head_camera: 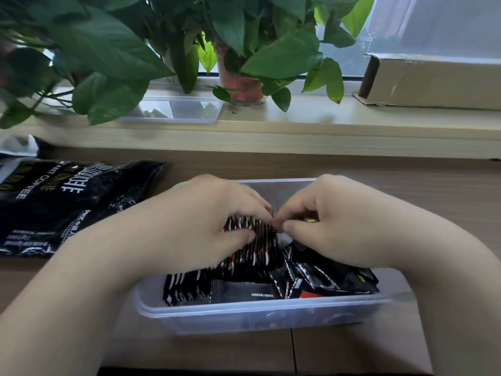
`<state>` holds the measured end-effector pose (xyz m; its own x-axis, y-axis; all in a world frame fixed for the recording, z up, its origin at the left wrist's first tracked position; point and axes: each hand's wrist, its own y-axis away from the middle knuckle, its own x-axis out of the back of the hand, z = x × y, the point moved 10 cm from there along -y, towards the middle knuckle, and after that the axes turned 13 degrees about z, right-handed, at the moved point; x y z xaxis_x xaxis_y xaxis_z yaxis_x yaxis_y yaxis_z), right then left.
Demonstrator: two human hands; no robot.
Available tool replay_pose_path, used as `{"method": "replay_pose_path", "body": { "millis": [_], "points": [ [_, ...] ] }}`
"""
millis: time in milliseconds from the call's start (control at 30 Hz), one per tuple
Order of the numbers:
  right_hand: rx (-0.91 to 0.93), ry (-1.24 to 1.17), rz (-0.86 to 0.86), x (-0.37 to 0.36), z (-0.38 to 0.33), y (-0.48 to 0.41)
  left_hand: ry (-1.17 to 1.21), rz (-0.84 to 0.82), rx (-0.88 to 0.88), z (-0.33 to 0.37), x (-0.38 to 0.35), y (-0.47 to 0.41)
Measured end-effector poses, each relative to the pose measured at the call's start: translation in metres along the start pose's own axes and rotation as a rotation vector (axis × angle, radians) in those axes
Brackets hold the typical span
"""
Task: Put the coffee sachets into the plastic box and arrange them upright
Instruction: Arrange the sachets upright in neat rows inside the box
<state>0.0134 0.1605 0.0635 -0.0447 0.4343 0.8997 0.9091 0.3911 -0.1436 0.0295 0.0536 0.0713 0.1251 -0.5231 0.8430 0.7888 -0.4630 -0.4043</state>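
A clear plastic box [252,312] stands on the wooden desk in front of me. Inside it are several black coffee sachets [244,264] with red and white marks. Those on the left stand upright in a row, while those on the right [325,278] lie loose and tilted. My left hand [206,221] is over the box, its fingers closed around the top of the upright stack. My right hand [325,221] meets it at the middle and pinches a sachet with a yellow mark between thumb and fingers.
A large black instant coffee bag [67,202] lies on the desk to the left. The clear box lid [176,109] rests on the windowsill behind, under potted plants [241,85]. A cardboard box [433,80] sits at the sill's right.
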Motion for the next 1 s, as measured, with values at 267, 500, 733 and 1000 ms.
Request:
{"method": "replay_pose_path", "body": {
  "millis": [267,500,733,1000],
  "points": [
    [-0.112,0.05,-0.113,-0.01,0.0,0.009,-0.133,-0.133,0.123,-0.009,-0.009,0.009],
    [-0.106,0.08,-0.112,-0.015,-0.004,0.006,-0.12,-0.131,0.056,-0.005,-0.01,0.007],
    [0.03,0.077,-0.203,-0.025,-0.007,0.009,-0.104,-0.184,0.009,0.0,-0.016,0.007],
    [0.033,0.044,-0.272,-0.031,-0.011,0.013,-0.042,-0.341,-0.058,0.007,-0.028,0.011]
  ]
}}
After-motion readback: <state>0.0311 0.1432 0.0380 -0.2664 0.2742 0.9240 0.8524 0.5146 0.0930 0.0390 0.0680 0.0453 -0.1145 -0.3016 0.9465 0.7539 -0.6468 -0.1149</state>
